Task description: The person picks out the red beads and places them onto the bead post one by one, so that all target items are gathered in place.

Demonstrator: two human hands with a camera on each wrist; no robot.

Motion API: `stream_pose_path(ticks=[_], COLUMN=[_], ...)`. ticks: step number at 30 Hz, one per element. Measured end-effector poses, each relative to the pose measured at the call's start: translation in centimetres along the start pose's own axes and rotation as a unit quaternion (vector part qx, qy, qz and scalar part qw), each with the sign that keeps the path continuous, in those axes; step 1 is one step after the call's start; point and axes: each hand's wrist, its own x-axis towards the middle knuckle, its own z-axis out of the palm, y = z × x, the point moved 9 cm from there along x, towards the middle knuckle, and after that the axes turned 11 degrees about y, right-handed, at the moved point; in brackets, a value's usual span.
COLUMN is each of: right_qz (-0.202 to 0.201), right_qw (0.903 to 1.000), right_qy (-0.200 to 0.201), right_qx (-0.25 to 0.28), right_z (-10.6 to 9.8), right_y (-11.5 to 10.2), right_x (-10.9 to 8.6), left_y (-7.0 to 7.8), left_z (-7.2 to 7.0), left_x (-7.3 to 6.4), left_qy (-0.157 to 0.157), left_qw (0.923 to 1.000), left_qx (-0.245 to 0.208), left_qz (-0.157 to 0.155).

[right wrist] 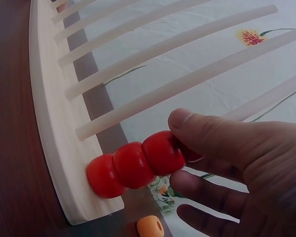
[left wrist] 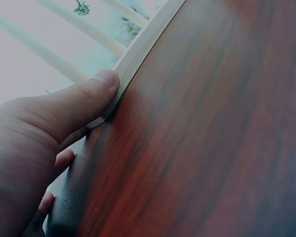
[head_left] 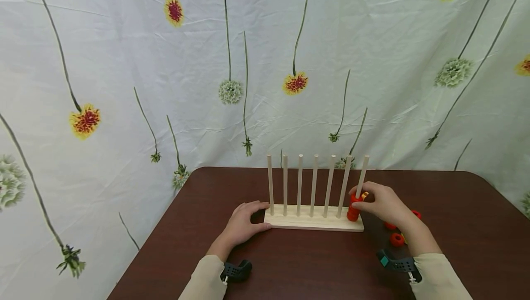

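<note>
A pale wooden rack [head_left: 310, 222] stands on the table, with a row of several upright pegs. At its left end, my left hand [head_left: 241, 224] grips the base between thumb and fingers; the left wrist view shows the thumb [left wrist: 91, 98] along the front edge. My right hand [head_left: 385, 204] is at the rightmost peg [head_left: 362, 175]. Its thumb and fingers pinch a red bead [right wrist: 192, 154] on that peg, mostly hidden by the fingers. Below it, three red beads [right wrist: 133, 165] are stacked down to the base. The other pegs carry no beads.
Loose red beads [head_left: 396, 239] lie on the dark wooden table [head_left: 314, 263], partly behind the right forearm, with a bit of yellow beside them. An orange bead [right wrist: 151, 226] lies just past the rack's right end. A flower-print cloth [head_left: 198, 60] hangs behind.
</note>
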Motion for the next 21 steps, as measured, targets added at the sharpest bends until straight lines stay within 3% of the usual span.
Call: stream_pose_path(ticks=[21], right_qz=[0.012], right_qw=[0.9979], right_qy=[-0.064], right_qx=[0.007], right_z=[1.4], right_y=[1.2], right_x=[-0.5], left_y=[0.6], left_z=[-0.3], left_x=[-0.2], left_qy=[-0.004], left_qw=[1.0], left_qx=[-0.007], left_qz=[0.005])
